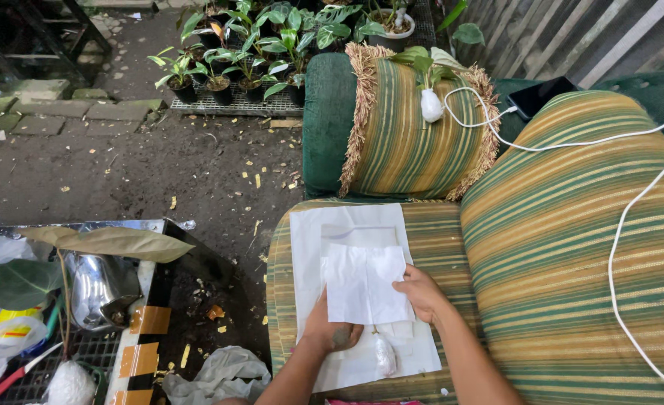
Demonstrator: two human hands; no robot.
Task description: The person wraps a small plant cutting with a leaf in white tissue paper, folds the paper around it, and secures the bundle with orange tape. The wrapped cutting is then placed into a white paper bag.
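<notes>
On the striped sofa seat (437,240) a large white sheet (309,225) lies flat, its left edge running close along the seat's left rim and its near corner reaching toward the front edge. On top of it sits a smaller white folded paper (362,281), touching it. The left hand (330,326) rests at the paper's lower left corner, fingers curled over a small dark lump; whether it grips the paper I cannot tell. The right hand (420,291) lies open, fingertips pressing the paper's right edge. Just below the paper, between the forearms, a small clear plastic bag (383,354) lies on the sheet. To the right the striped back cushion (572,225) rises close, leaving only a narrow strip of bare seat; a fringed bolster (414,131) blocks the far end, with a white charger (431,105) and white cable (617,255) trailing over the cushions. Left of the sofa is open dirt ground (122,165), then a metal table (148,300) with a leafy cutting (107,241) and potted plants (234,67) farther off.
</notes>
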